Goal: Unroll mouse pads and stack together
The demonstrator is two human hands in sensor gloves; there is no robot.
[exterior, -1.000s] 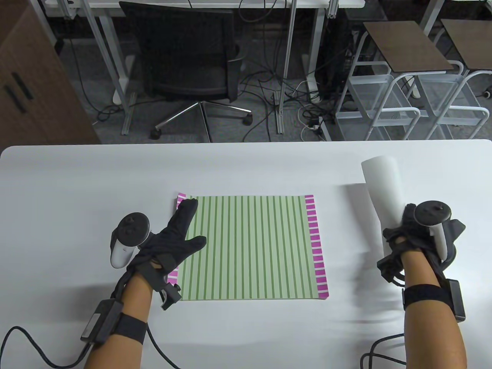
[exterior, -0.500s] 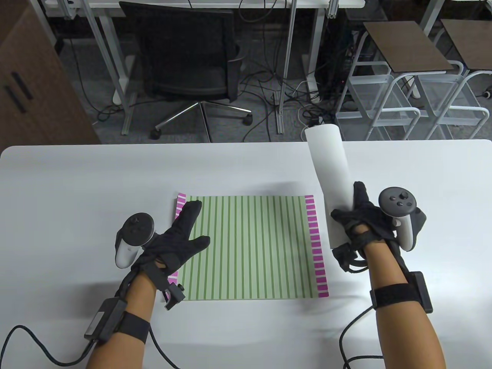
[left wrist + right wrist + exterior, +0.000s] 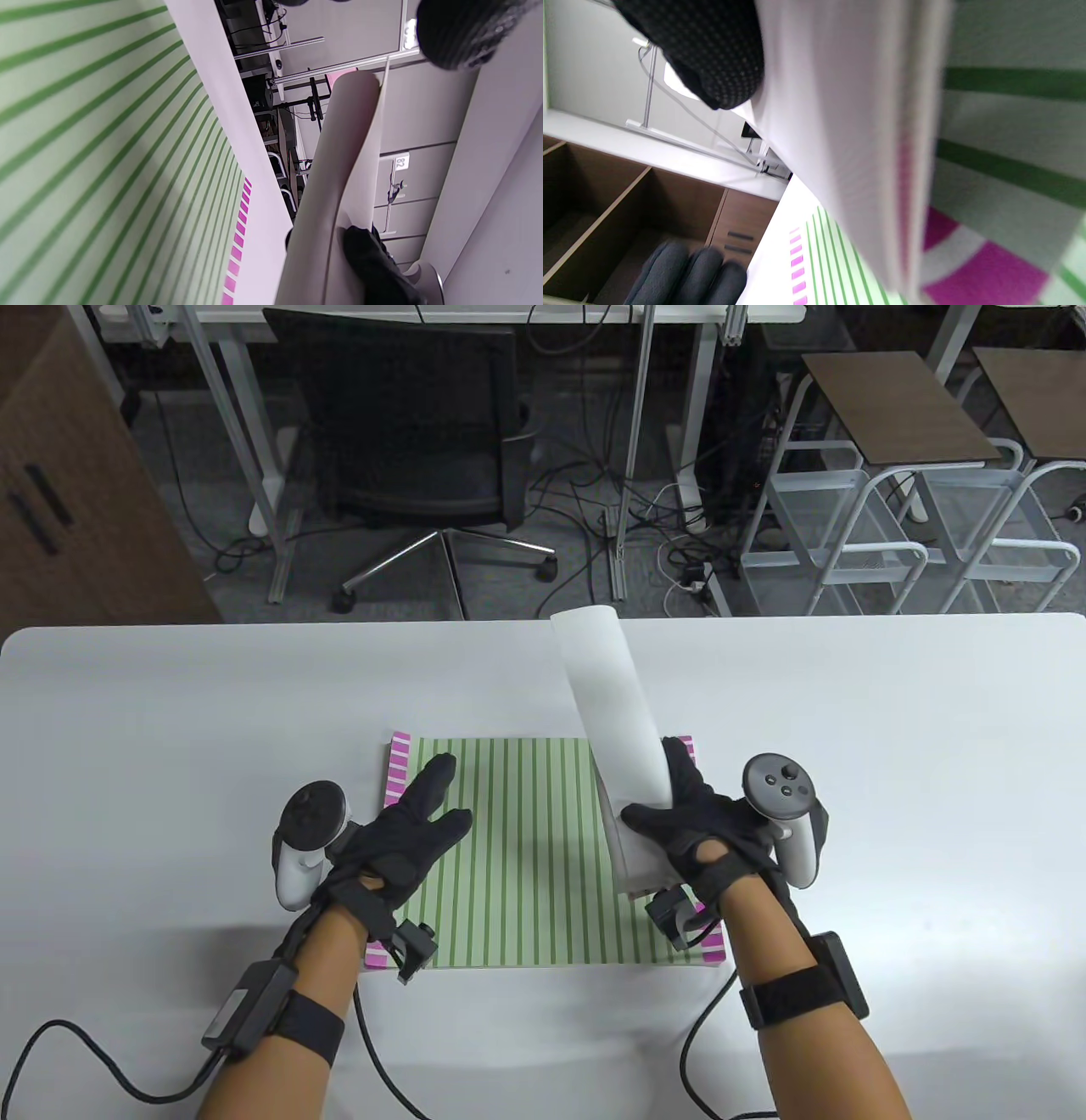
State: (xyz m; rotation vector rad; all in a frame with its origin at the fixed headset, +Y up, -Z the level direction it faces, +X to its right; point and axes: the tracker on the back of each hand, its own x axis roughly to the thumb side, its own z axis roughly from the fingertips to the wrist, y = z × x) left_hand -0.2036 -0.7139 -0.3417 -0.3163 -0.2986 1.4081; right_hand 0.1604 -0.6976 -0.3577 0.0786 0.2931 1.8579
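Rolled pad [image 3: 612, 704] in right hand [image 3: 704, 823]

Black knit sensor gloves: left hand [image 3: 399, 840], right hand [image 3: 704, 823]; grey-white trackers, black wrist straps, trailing cables, bare forearms.

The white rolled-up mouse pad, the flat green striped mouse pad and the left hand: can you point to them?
White rolled-up mouse pad [image 3: 607, 695], table view, middle of the roll.
Flat green striped mouse pad [image 3: 534, 848], table view, bare striped middle.
Left hand [image 3: 399, 836], table view, back of the black glove.
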